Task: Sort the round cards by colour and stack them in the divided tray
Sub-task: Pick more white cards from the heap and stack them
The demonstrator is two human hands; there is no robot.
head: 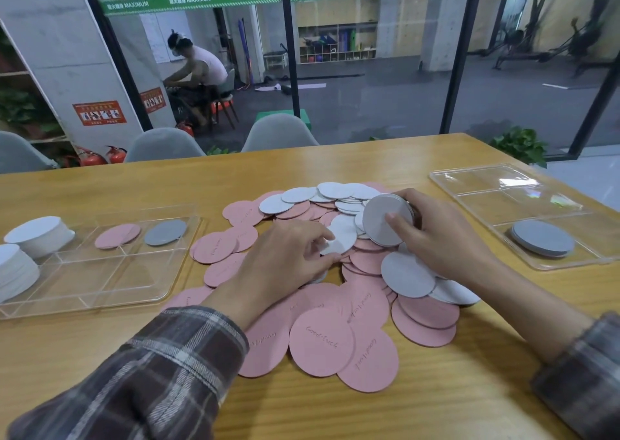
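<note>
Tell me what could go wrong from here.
The right hand grips a tilted stack by its edges; it may spill onto the pile. The left hand pinches a white card; lifting could drag overlapping neighbours. A grey card lies in the left tray, a grey stack in the right tray: grey may end up split.

The right hand [446,235] is gripping a tilted grey stack [382,218], with the thumb lying across its face. The left hand [285,255] is pinching one pale card [342,238] at its fingertips, just beside the right fingers. A pile [322,339] of pink and grey cards is lying beneath both hands. The left tray [100,271] is sitting well outside the left fingers, and the right tray [486,184] well outside the right fingers.
</note>
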